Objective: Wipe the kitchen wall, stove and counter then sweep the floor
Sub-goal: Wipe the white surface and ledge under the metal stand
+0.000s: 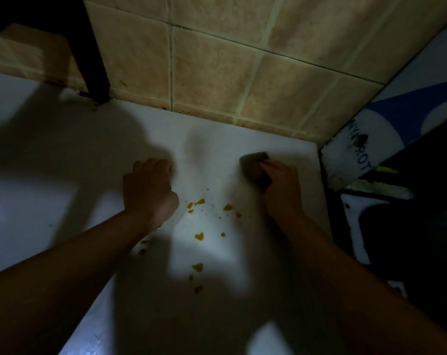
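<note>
The white counter point(63, 155) lies below me in dim light, with several yellow-orange food spots point(199, 236) and small crumbs in its middle. My right hand point(282, 187) presses a dark brown sponge point(254, 165) onto the counter, just beyond the spots and near the right edge. My left hand point(149, 187) rests on the counter as a closed fist, left of the spots, with nothing visible in it. The tan tiled wall point(212, 70) rises right behind the counter.
A black post point(95, 60) stands at the back left where counter meets wall. Off the counter's right edge sits a white and blue printed bag or box point(363, 160), with dark objects point(409, 226) below it. Shadows of my arms cover much of the counter.
</note>
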`<action>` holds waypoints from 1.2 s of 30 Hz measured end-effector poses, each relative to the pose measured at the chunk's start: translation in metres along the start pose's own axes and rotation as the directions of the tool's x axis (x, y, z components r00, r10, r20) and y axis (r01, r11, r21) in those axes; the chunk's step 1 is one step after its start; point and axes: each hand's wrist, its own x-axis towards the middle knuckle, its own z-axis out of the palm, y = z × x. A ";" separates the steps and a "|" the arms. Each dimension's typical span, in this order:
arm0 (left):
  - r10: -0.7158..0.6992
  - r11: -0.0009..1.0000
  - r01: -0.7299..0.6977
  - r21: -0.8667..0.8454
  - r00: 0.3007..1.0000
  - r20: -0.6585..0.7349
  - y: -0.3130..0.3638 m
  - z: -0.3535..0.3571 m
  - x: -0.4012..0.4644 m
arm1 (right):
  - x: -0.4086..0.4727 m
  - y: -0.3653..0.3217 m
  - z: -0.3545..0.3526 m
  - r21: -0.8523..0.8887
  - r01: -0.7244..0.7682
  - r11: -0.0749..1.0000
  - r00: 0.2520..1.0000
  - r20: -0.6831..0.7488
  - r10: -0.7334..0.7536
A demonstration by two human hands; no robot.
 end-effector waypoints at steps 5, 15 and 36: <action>0.064 0.993 -0.063 -0.097 0.998 0.013 0.016 0.005 -0.010 | -0.039 -0.007 -0.008 -0.085 -0.104 0.991 0.994 0.033 0.107; 0.218 0.972 -0.210 -0.106 0.973 0.072 0.010 0.003 -0.051 | -0.074 0.011 -0.014 -0.076 -0.260 0.963 0.965 -0.051 0.256; 0.061 0.993 -0.057 -0.107 0.998 0.035 -0.056 -0.001 -0.082 | -0.083 -0.077 0.033 0.248 0.190 0.950 0.971 0.095 -0.219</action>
